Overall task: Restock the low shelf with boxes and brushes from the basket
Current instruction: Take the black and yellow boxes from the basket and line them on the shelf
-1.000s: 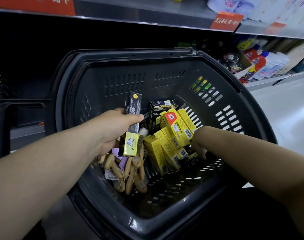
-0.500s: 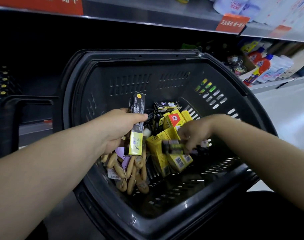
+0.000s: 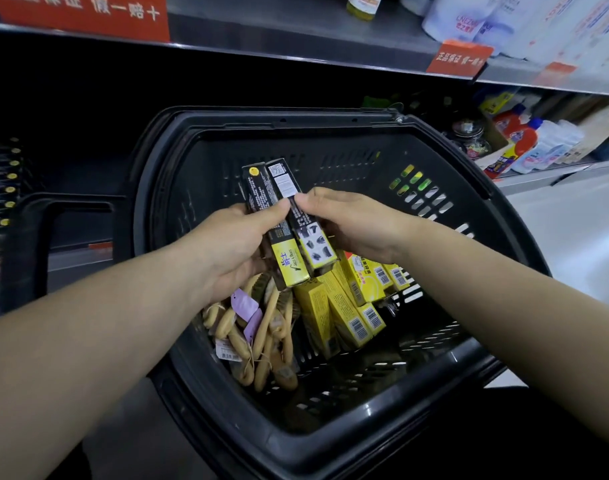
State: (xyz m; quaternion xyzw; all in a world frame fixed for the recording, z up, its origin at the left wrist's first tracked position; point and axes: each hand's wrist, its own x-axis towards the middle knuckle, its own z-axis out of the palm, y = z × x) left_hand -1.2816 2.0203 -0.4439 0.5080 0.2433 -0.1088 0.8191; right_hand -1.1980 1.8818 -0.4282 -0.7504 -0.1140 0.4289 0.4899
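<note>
The head camera looks down into a black plastic basket standing in front of the dark low shelf. Both hands are raised over its middle. The left hand grips a long black box with a yellow end, thumb pressed across its front and fingers curled behind it. The right hand pinches a second black box between thumb and curled fingers. The two boxes lie side by side and touching, tilted with their tops away from the person. The left thumb may also reach onto the second box, but its tip is too close to the seam to tell. Below the hands, on the basket floor, small yellow boxes with barcodes lean in a loose stack to the right. A pile of wooden-handled brushes with purple tags lies to the left. Above, an upper shelf edge carries a red sign, and detergent bottles stand at the far right.
</note>
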